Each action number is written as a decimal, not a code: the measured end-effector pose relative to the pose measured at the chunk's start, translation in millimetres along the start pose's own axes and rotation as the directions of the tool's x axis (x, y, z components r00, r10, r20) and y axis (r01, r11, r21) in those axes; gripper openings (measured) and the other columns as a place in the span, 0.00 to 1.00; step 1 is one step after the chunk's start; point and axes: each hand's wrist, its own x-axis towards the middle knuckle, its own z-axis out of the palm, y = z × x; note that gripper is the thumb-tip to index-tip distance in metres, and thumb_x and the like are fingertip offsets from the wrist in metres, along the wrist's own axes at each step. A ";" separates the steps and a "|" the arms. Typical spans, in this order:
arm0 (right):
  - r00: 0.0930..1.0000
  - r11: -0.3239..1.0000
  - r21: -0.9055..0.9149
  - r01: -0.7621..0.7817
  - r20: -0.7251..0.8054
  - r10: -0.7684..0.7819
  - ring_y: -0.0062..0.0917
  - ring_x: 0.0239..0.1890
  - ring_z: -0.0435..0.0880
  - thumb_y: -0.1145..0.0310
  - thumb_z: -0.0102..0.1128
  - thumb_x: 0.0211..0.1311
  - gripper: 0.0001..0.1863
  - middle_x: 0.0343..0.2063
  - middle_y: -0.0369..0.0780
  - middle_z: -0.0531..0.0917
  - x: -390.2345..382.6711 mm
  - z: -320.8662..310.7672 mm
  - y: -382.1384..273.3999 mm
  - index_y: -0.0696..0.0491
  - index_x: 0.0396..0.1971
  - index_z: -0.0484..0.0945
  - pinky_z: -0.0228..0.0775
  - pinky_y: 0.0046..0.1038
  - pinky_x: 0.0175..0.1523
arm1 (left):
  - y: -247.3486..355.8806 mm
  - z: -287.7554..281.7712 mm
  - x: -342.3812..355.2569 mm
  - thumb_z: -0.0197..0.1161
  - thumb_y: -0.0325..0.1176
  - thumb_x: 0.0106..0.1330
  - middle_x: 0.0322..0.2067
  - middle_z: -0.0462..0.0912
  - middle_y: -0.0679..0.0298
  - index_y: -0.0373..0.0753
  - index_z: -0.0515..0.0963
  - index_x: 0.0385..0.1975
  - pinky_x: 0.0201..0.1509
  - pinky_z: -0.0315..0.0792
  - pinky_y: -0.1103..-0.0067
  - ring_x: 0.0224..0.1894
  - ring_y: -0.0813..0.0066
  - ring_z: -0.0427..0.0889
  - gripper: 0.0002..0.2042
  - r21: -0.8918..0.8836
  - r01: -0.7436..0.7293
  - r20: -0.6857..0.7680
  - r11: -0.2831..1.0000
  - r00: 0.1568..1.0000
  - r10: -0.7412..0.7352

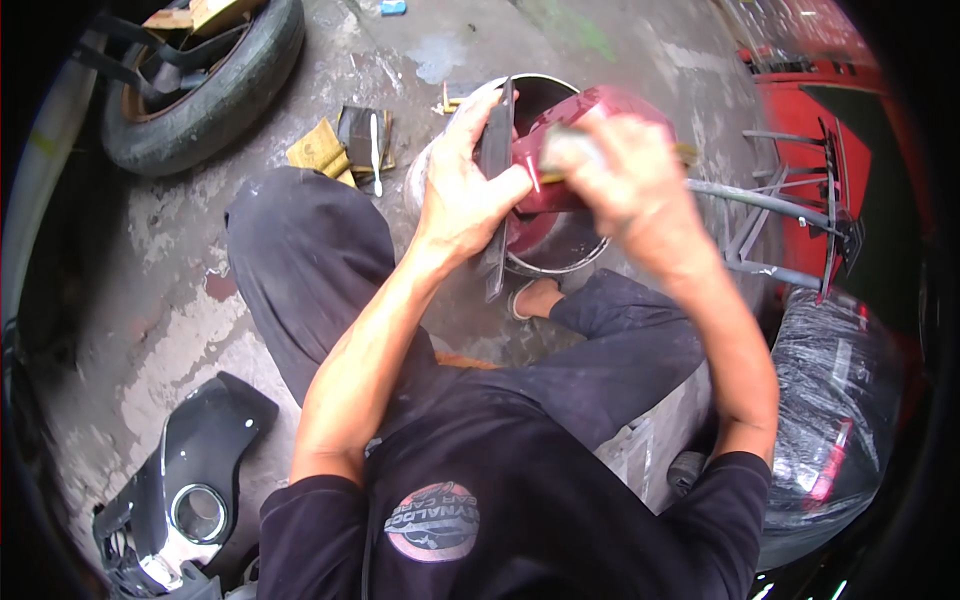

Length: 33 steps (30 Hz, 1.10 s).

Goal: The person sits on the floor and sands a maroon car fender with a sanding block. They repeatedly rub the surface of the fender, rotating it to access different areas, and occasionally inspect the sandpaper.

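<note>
A glossy dark-red vehicle panel (630, 105) with a flat black edge strip (497, 150) is held over a round bucket (556, 270). My left hand (465, 200) grips the panel at the strip, thumb on the near side and fingers toward the top. On the panel's red face lies my right hand (632, 180), its fingers closed round a small greyish pad (572, 150). A yellowish edge shows beyond that hand. Motion blurs the right fingers, so the pad's exact kind is unclear. The bucket's inside is partly hidden by the panel.
Yellow sandpaper pieces (320, 150) and a white toothbrush-like stick (376, 150) lie on the worn concrete floor. A tyre (215, 110) is at the far left, a black fairing (205, 460) at the near left. A grey metal frame (780, 205) and a plastic-wrapped part (835, 400) are at right.
</note>
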 end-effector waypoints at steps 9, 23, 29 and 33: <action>0.995 0.994 0.081 0.079 0.055 -0.083 0.40 0.56 0.82 0.71 0.69 0.53 0.19 0.54 0.45 0.83 2.6 12.9 -8.5 0.47 0.47 0.84 0.73 0.48 0.59 | -3.5 3.1 -6.7 0.65 0.29 0.55 0.46 0.80 0.69 0.36 0.75 0.71 0.57 0.74 0.80 0.50 0.79 0.79 0.37 0.055 -0.043 0.041 0.998 0.998 0.041; 0.994 1.000 -0.019 0.007 0.113 -0.005 0.39 0.54 0.82 0.73 0.72 0.51 0.21 0.53 0.41 0.84 6.1 -36.1 46.3 0.46 0.48 0.87 0.74 0.43 0.60 | 10.6 4.3 -5.2 0.67 0.28 0.53 0.58 0.82 0.57 0.32 0.74 0.70 0.68 0.73 0.72 0.58 0.69 0.81 0.37 0.059 -0.101 0.071 0.993 0.993 0.097; 0.981 0.984 0.143 0.102 0.150 -0.123 0.42 0.57 0.82 0.75 0.72 0.48 0.23 0.54 0.42 0.84 10.4 -7.4 5.8 0.47 0.48 0.85 0.75 0.45 0.63 | 19.1 3.9 -6.1 0.69 0.28 0.53 0.65 0.81 0.57 0.31 0.74 0.69 0.70 0.73 0.71 0.61 0.68 0.81 0.37 0.010 -0.030 0.123 1.000 0.992 0.028; 0.995 1.000 0.015 -0.023 0.099 0.021 0.43 0.55 0.83 0.72 0.73 0.50 0.18 0.56 0.43 0.85 -5.4 -33.4 45.9 0.47 0.44 0.87 0.74 0.46 0.61 | 16.0 1.3 -5.0 0.69 0.27 0.53 0.64 0.82 0.57 0.31 0.74 0.70 0.70 0.73 0.72 0.60 0.69 0.82 0.37 0.012 -0.065 0.093 0.998 0.994 0.063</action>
